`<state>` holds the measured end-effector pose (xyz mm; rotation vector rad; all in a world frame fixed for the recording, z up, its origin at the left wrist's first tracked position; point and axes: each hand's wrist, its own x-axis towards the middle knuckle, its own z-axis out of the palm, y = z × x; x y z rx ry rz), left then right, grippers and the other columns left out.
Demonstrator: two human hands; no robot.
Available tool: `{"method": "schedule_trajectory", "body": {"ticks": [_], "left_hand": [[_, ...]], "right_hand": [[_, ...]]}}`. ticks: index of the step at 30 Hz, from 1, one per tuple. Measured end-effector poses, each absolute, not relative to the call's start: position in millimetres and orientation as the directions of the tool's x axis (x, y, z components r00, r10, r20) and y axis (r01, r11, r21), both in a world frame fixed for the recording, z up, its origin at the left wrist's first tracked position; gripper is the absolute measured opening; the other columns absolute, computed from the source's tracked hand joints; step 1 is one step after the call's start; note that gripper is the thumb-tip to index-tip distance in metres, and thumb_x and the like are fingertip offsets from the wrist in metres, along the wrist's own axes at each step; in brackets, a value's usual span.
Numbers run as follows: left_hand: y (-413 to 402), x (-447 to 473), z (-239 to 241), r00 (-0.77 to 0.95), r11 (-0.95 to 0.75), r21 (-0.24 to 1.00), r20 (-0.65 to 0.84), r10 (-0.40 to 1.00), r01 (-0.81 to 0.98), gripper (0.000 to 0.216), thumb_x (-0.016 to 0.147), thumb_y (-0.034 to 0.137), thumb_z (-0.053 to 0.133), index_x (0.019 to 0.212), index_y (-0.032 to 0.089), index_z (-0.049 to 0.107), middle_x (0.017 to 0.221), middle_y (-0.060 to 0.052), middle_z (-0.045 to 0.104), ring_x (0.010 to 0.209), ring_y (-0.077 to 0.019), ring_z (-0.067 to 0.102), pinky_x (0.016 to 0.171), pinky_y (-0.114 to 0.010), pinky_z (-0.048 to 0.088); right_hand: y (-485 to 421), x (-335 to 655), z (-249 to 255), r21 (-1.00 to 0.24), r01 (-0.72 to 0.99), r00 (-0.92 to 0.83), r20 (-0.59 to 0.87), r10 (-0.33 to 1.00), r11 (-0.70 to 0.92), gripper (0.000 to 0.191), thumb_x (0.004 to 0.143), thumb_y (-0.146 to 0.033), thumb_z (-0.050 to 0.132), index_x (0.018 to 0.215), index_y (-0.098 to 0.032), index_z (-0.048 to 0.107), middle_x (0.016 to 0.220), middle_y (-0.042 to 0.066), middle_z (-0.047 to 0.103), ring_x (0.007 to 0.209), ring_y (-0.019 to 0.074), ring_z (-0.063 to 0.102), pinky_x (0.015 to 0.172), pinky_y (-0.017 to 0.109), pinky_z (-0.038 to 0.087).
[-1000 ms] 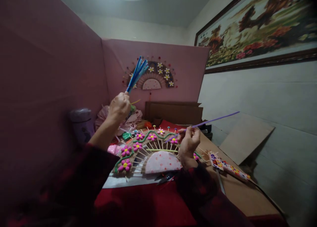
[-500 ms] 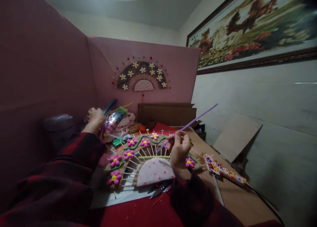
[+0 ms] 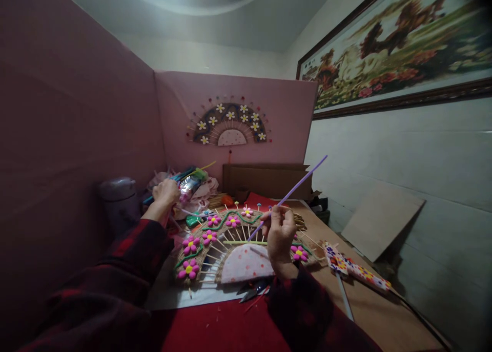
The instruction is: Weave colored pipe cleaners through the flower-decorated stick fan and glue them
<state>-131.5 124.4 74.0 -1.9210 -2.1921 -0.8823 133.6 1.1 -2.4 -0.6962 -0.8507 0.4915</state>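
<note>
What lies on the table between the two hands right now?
In the head view, the fan-shaped craft with pink flowers and a green strip lies between the left hand and the right hand, which holds a purple stick.

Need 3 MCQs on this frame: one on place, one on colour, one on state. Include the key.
1. Where is the finished fan?
A. on the pink wall
B. on the floor
C. in the left hand

2. What colour is the stick in the right hand?
A. green
B. purple
C. red

3. What is the left hand doing?
A. resting flat and open
B. gripping a bundle
C. holding scissors

Key: 1 A, it hangs above the boxes; 2 B, a purple stick slants up from the fingers; 3 B, the fingers close on the wrapped bundle.
</note>
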Motion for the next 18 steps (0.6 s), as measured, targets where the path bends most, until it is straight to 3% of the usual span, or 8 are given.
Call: {"method": "schedule_trajectory", "body": {"ticks": [4,9,18], "left_hand": [[120.1,-121.2,84.3,-0.228,0.097,0.299,0.442,0.867,0.949,0.019,0.062,0.020,0.057,0.076,0.016,0.069,0.098,-0.018,0.065,0.098,-0.0350,0.054,0.073,-0.037,0.041],[120.5,-97.6,96.6,-0.170,0.031,0.315,0.424,0.890,0.949,0.029,0.067,0.024,0.055,0.091,0.019,0.069,0.103,-0.015,0.065,0.098,-0.0314,0.056,0.073,-0.034,0.041],[103.0,-49.9,112.3,0.099,-0.268,0.370,0.418,0.903,0.889,0.019,0.066,0.031,0.060,0.073,0.016,0.070,0.071,-0.007,0.067,0.070,-0.0181,0.059,0.057,-0.024,0.038]], "right_hand": [[1.5,134.1,-3.2,-0.718,-0.125,0.573,0.511,0.640,0.685,0.022,0.083,-0.040,0.050,0.079,-0.020,0.041,0.054,-0.007,0.057,0.032,0.0044,0.041,0.033,0.015,0.031],[1.9,134.8,-2.7,-0.702,-0.135,0.587,0.513,0.627,0.700,0.020,0.083,-0.037,0.051,0.081,-0.020,0.042,0.056,-0.007,0.057,0.032,0.0042,0.040,0.033,0.015,0.030],[-0.8,135.8,0.2,-0.700,-0.169,0.589,0.493,0.640,0.694,0.017,0.084,-0.035,0.050,0.082,-0.020,0.043,0.050,-0.008,0.053,0.035,0.0048,0.040,0.034,0.014,0.030]]}}
